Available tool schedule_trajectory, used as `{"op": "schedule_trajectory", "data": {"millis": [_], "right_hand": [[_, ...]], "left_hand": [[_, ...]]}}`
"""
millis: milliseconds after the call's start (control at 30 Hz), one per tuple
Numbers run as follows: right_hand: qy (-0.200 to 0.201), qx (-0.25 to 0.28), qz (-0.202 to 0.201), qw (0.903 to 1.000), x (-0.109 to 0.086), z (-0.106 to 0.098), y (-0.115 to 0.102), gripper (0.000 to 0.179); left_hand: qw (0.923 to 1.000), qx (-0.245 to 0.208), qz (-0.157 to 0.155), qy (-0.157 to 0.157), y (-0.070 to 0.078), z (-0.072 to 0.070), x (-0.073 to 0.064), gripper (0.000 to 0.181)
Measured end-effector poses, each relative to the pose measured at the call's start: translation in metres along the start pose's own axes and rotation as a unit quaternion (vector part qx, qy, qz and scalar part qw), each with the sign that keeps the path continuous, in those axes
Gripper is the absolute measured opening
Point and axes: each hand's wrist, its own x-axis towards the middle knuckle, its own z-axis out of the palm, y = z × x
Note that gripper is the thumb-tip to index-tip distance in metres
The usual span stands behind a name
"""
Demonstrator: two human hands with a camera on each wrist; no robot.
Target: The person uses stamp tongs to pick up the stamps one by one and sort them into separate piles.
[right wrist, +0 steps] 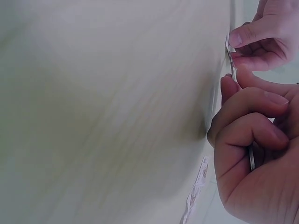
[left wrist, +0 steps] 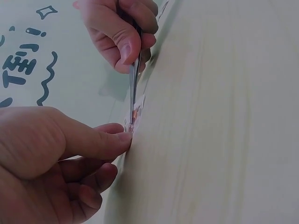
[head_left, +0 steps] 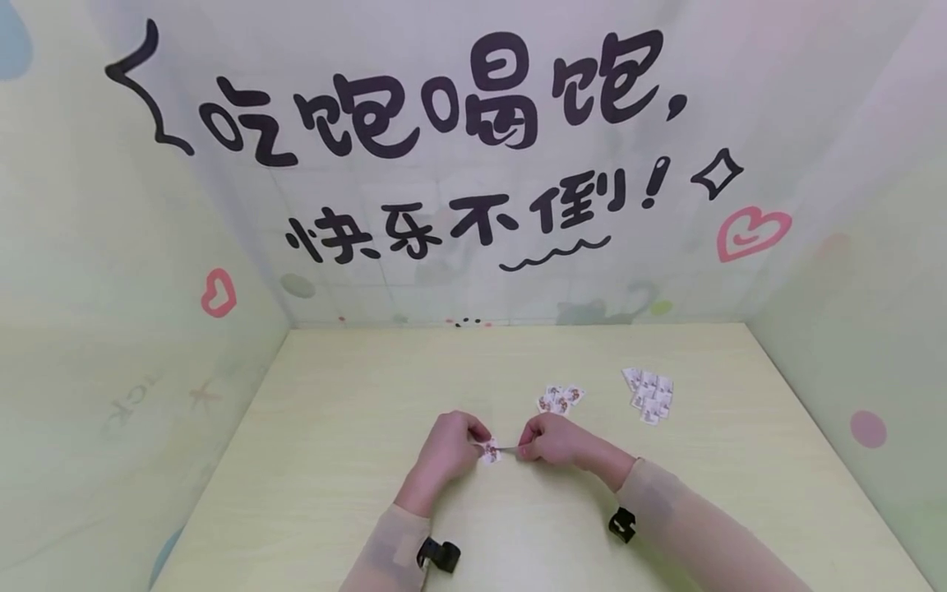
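Note:
My left hand [head_left: 447,448] pinches a small white paper piece with a coloured print [head_left: 491,452] between thumb and forefinger, over the table's middle. From the right, my right hand [head_left: 558,441] grips metal tweezers [left wrist: 133,86]. Their tips lie against the printed paper [left wrist: 139,109], close to the left fingertips. Whether the tweezers clamp the paper or only touch it, I cannot tell. In the right wrist view the right hand [right wrist: 257,144] has its fingers curled, and the tweezers mostly disappear behind them.
Just beyond the right hand lies a small cluster of similar printed pieces [head_left: 559,400]. Another overlapping group [head_left: 651,396] is farther right on the pale wooden table [head_left: 355,386]. Fabric walls with black lettering [head_left: 473,210] enclose the back and sides.

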Motion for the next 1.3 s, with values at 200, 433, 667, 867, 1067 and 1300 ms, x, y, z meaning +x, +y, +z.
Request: {"op": "schedule_trajectory", "data": {"millis": [200,433,667,867,1067,1300], "right_hand": [[0.005,-0.002,0.002,1.0,0.0,0.003,-0.001,0.009],[0.007,-0.002,-0.002,1.0,0.001,0.005,-0.003,0.009],[0.007,0.012,-0.002,0.9999,0.0,0.004,-0.002,0.009],[0.01,0.033,0.003,0.9994,-0.001,0.005,0.002,0.01],[0.011,0.054,0.006,0.9984,-0.004,0.0,0.005,0.01],[0.025,0.078,0.01,0.9966,-0.011,-0.012,0.008,0.009]], "left_hand": [[1.0,-0.007,-0.003,-0.002,-0.004,0.0,0.0,0.019],[0.9999,-0.006,-0.008,0.0,-0.003,-0.003,-0.001,0.018],[0.9999,-0.003,0.015,-0.006,-0.002,-0.005,-0.002,0.018],[0.9998,-0.005,0.022,-0.001,-0.003,-0.005,-0.002,0.017],[0.9987,-0.01,0.048,0.016,0.001,-0.003,0.001,0.016],[0.9971,-0.009,0.063,0.042,0.007,0.0,0.0,0.014]]}}
